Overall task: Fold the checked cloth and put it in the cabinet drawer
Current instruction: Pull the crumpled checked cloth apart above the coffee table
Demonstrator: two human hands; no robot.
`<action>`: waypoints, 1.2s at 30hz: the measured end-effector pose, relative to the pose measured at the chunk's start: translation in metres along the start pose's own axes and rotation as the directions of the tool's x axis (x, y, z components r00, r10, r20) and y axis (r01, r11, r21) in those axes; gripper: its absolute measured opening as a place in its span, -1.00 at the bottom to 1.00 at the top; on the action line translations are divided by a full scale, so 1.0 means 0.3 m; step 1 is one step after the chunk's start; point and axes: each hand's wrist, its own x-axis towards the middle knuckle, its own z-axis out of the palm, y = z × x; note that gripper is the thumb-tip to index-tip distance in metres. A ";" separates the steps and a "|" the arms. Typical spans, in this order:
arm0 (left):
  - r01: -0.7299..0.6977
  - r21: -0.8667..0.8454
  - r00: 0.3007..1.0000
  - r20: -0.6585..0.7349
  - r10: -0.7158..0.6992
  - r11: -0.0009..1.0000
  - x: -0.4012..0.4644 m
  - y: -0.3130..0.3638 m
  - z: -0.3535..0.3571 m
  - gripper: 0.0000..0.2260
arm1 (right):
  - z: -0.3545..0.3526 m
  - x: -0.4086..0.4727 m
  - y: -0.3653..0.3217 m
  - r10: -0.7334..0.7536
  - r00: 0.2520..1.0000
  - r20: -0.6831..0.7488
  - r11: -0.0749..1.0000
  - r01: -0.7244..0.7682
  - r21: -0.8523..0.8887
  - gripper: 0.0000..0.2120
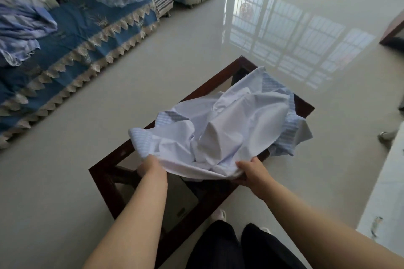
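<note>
Glass-topped table point(305, 106), cloth point(220, 129) over its far edge, near hem in both hands point(150, 167) point(251, 170).

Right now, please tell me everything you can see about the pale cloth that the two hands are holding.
The cloth looks like thin woven fabric, white to pale blue, with darker blue striped bands along its edges. It is crumpled and unfolded, lying in loose peaks over the glass top of the dark wooden table, with its right edge hanging past the table side. The left hand grips its near left edge and the right hand grips its near right edge, lifting that edge slightly.
</note>
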 end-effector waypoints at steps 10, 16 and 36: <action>-0.694 0.402 0.662 0.682 0.310 0.597 -0.701 0.007 0.280 -0.80 | -0.126 -0.261 -0.112 -0.277 0.887 0.369 0.773 0.434 -0.463 -0.43; -0.737 0.369 0.609 0.727 0.318 0.567 -0.896 -0.145 0.319 -0.70 | -0.366 -0.386 -0.093 -0.386 0.831 0.402 0.876 0.467 -0.124 -0.66; -0.741 0.460 0.671 0.529 0.520 0.488 -0.980 -0.390 0.305 -0.86 | -0.974 -0.315 0.055 0.091 0.888 -0.451 0.910 0.110 0.399 -0.70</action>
